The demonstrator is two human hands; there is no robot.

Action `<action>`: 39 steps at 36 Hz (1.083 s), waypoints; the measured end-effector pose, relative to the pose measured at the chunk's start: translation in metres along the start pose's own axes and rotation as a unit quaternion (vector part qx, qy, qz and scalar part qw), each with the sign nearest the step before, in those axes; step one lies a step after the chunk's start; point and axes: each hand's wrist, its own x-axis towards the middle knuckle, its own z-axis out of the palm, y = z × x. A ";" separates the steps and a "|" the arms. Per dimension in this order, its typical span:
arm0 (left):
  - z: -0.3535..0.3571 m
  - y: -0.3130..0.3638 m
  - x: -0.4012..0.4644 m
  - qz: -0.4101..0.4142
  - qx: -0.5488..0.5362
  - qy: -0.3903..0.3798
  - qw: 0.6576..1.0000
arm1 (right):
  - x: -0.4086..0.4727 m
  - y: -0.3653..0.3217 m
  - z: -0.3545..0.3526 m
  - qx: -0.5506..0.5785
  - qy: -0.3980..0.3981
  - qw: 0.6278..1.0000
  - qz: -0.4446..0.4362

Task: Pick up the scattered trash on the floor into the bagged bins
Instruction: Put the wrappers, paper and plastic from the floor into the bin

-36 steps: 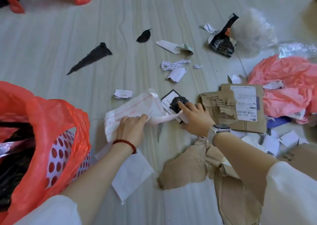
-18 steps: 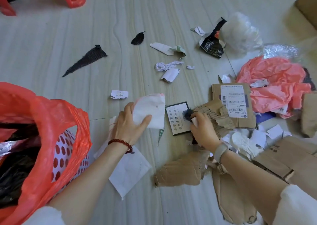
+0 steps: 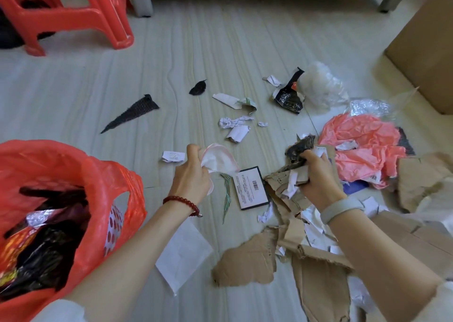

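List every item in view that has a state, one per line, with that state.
Left hand: grips crumpled white plastic, lifted.
Right hand: grips black scrap with torn cardboard and paper.
Red bin bag: open, partly filled.
Black-edged card: flat on floor.
White sheet: flat on floor.
Pink bag: crumpled on floor.
Cardboard box: upright; top out of view.
Red stool: standing.
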 end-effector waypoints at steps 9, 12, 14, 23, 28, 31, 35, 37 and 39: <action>-0.129 0.041 -0.014 0.130 -0.109 0.161 0.972 | -0.087 -0.045 0.096 0.017 -0.212 0.976 -0.047; -0.179 0.016 -0.033 0.129 -0.100 0.224 0.961 | -0.120 -0.041 0.139 0.029 -0.235 0.971 -0.038; -0.202 -0.012 -0.047 0.115 -0.076 0.244 0.960 | -0.140 -0.033 0.167 0.016 -0.249 0.967 -0.051; -0.214 -0.153 -0.096 -0.031 0.253 0.001 0.967 | -0.224 0.046 0.246 -0.127 -0.334 0.925 -0.128; -0.220 -0.166 -0.114 -0.094 0.302 -0.165 0.934 | -0.232 0.085 0.247 -0.475 -0.428 0.722 -0.266; -0.241 -0.160 -0.115 -0.098 0.282 -0.132 0.945 | -0.236 0.088 0.243 -0.489 -0.395 0.693 -0.353; -0.257 -0.153 -0.115 -0.083 0.314 -0.097 0.941 | -0.234 0.092 0.238 -0.540 -0.357 0.596 -0.474; -0.256 -0.154 -0.118 -0.080 0.326 -0.090 0.938 | -0.233 0.099 0.231 -0.591 -0.389 0.533 -0.464; -0.248 -0.157 -0.120 -0.079 0.345 -0.112 0.928 | -0.235 0.111 0.225 -0.656 -0.441 0.449 -0.416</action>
